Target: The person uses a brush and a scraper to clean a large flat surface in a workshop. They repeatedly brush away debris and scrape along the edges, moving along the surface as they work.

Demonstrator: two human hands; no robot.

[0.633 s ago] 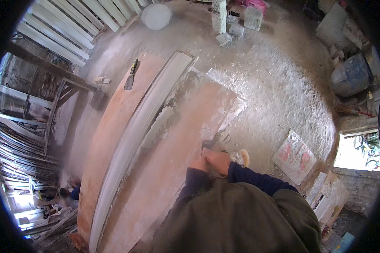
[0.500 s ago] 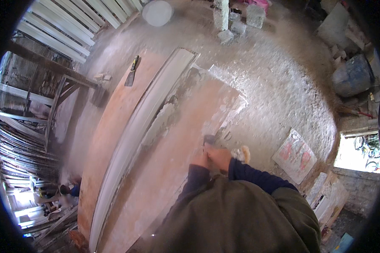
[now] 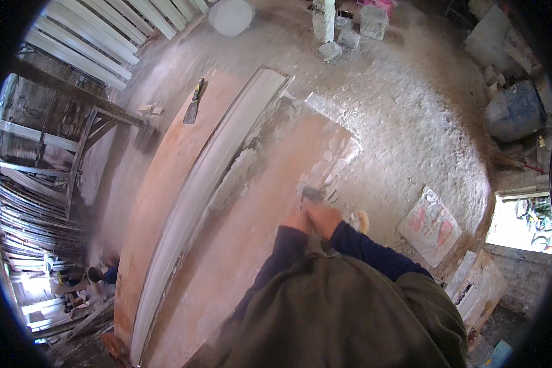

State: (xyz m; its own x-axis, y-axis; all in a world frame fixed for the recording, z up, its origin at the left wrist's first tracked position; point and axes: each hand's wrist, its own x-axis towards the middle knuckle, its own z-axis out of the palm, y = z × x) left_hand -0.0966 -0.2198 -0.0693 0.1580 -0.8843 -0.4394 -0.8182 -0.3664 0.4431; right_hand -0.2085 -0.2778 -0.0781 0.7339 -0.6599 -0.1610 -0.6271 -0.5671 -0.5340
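Note:
Both my hands are closed, one against the other, round a short scraper (image 3: 313,194) whose dark flat end points away from me. My left hand (image 3: 296,219) is on its left side, and my right hand (image 3: 325,218) presses in from the right. The handle is hidden by my fingers. Under the blade lies the right edge of a long orange-brown board (image 3: 251,214), streaked with white plaster residue. A pale moulded plaster strip (image 3: 187,202) runs lengthwise along the board. Left of that strip, a putty knife (image 3: 194,104) with a black and yellow handle lies untouched.
A stained square slab (image 3: 429,227) lies on the rough floor to the right. Beyond it stands a bluish bucket (image 3: 515,110). Long white strips (image 3: 83,46) are laid out at the upper left, near a round white disc (image 3: 231,17). Another person's sleeve (image 3: 111,274) shows at the lower left.
My two hands and the scraper have shifted slightly forward and to the right along the board's edge. The putty knife and the moulded strip lie as before.

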